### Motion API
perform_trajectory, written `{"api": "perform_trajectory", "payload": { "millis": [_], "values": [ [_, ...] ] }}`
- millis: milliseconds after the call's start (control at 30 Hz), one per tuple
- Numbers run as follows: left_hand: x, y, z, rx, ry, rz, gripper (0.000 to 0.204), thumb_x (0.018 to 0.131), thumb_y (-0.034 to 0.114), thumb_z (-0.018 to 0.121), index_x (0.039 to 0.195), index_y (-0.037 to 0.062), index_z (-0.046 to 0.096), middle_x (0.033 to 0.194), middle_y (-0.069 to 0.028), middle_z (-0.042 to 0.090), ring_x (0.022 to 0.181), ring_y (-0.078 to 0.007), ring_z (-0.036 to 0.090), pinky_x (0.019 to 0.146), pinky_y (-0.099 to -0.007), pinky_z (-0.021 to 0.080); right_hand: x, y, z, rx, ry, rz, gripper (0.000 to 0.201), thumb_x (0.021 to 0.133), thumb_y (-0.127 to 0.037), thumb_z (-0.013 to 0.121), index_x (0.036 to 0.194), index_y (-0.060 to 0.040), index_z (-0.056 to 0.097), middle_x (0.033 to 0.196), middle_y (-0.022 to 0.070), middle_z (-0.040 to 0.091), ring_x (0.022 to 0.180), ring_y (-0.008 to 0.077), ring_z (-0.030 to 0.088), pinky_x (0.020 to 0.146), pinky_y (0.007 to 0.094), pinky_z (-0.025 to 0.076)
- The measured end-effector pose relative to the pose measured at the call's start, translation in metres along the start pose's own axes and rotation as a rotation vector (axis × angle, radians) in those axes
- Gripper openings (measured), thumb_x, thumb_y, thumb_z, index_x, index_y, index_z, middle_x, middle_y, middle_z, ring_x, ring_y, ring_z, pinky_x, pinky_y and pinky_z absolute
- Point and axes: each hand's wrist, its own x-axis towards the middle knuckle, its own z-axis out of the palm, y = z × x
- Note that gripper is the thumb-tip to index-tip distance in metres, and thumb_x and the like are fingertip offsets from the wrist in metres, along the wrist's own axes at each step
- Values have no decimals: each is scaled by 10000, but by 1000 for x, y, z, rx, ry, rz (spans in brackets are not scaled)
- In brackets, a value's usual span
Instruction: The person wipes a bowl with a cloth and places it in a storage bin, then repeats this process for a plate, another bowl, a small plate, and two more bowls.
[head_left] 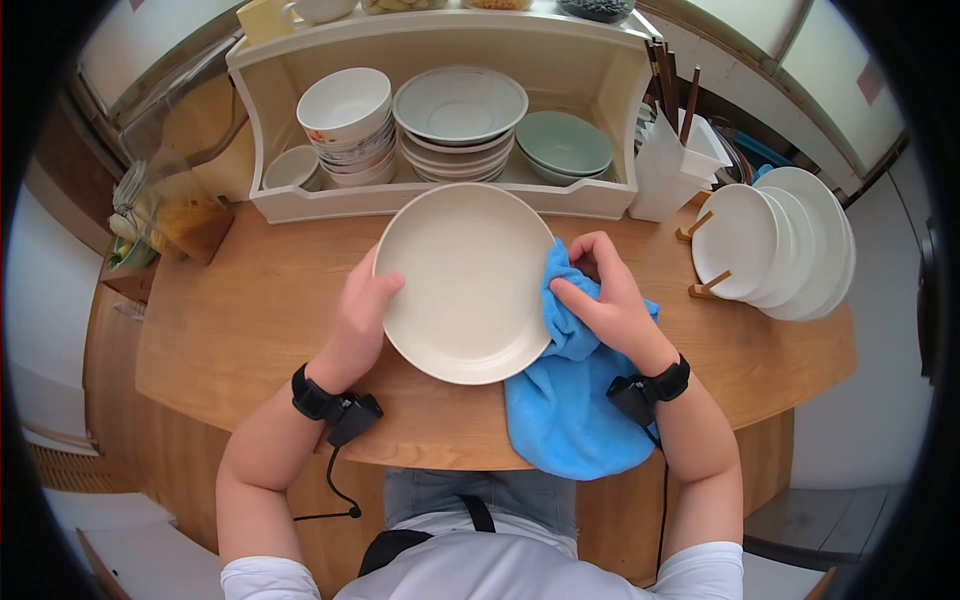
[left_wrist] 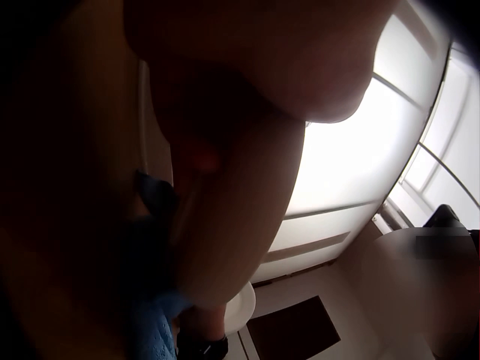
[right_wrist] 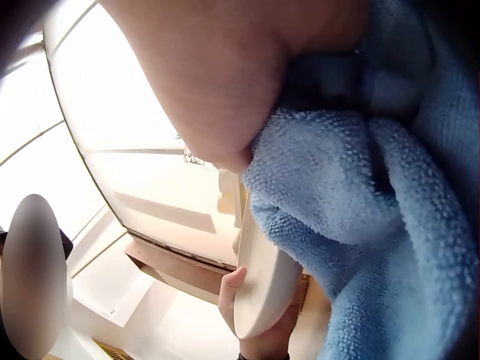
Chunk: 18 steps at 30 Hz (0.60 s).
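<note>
A cream plate (head_left: 468,285) is held up above the wooden table, its inner face toward the head camera. My left hand (head_left: 362,312) grips its left rim, thumb on the face and the other fingers hidden behind. At the right rim my right hand (head_left: 612,305) pinches a blue cloth (head_left: 580,410) against the plate. The cloth hangs down past the table's front edge. In the right wrist view the cloth (right_wrist: 322,180) bunches under the hand, with the plate (right_wrist: 262,285) seen nearly edge-on. The left wrist view is dark, with a bit of blue cloth (left_wrist: 154,322) low down.
Behind the plate, a cream shelf (head_left: 420,202) holds stacked bowls (head_left: 345,110), plates (head_left: 460,105) and green bowls (head_left: 563,145). At the right, white plates (head_left: 740,245) stand in a wooden rack beside a white chopstick holder (head_left: 675,165). A clear container (head_left: 190,220) stands at the left.
</note>
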Motion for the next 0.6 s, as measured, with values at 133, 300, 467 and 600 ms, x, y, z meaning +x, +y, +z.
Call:
{"api": "perform_trajectory", "payload": {
  "millis": [133,300,467,600],
  "values": [
    [-3,0,5,16,-35,10,584,890,144,435,1430,-77,414,1315,-152,576,1198,-209,550,1025,-324,431,-1,-3,-1,-72,-5,15,329,871,-126,726,1082,2,509,962,110,620,910,192,605,844,323,502],
    [-8,14,4,-4,-112,-60,601,860,86,429,1438,-78,421,1311,-137,580,1197,-198,537,1046,-311,404,-5,-16,4,-243,17,-70,314,834,-62,717,1051,5,501,925,151,595,875,270,608,811,345,505],
    [-8,21,9,80,-218,-128,625,806,85,438,1411,-72,466,1270,-117,604,1164,-183,552,1014,-309,431,-10,-23,4,-369,34,-147,338,793,-13,710,1056,7,499,963,177,565,908,332,605,791,368,506],
    [-5,28,7,27,-292,-245,634,778,88,442,1388,-80,489,1242,-104,619,1125,-174,570,986,-299,451,-11,-37,7,-314,1,-280,394,775,25,706,1132,14,538,1018,183,554,934,357,603,796,390,511]
  ]
}}
